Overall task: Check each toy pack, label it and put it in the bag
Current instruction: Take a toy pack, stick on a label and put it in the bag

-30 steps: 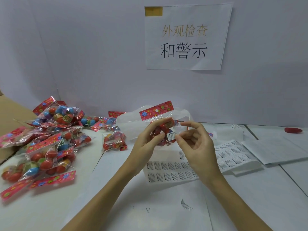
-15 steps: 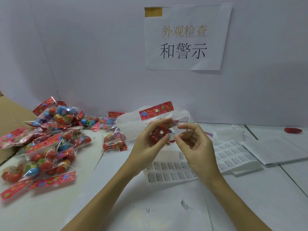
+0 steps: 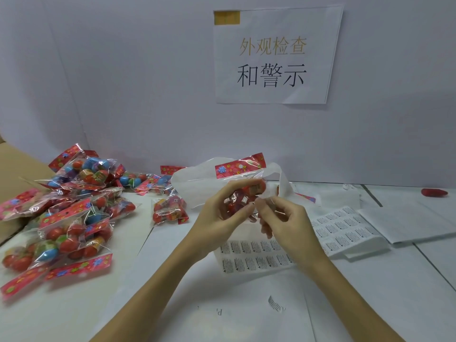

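White paper covers the table (image 3: 246, 317) in front of me, and a pale wall behind it carries a taped sheet of printed characters (image 3: 274, 55). Both of my bare forearms reach in from the bottom edge and meet at the centre. My left hand (image 3: 217, 218) is raised with its fingers curled round a clear toy pack (image 3: 243, 191), thumb on the near side, gripping the bunch of small red balls inside; the pack's red flowered header card stands upright above my fingers. My right hand (image 3: 286, 220) is just beside it, fingers bent, with thumb and forefinger pinched together against the pack's lower right side. I cannot make out whether a label sits between those fingertips, since they cover that spot. Directly behind the pack is the white plastic bag (image 3: 197, 183), its mouth facing me, its lower part hidden by my hands. Below my hands lie sheets of small warning labels (image 3: 251, 257), partly covered by my wrists, their print too small to read. A heap of similar toy packs (image 3: 66, 213) fills the left side, running off the edge. A small red object (image 3: 434, 193) at far right is unclear.
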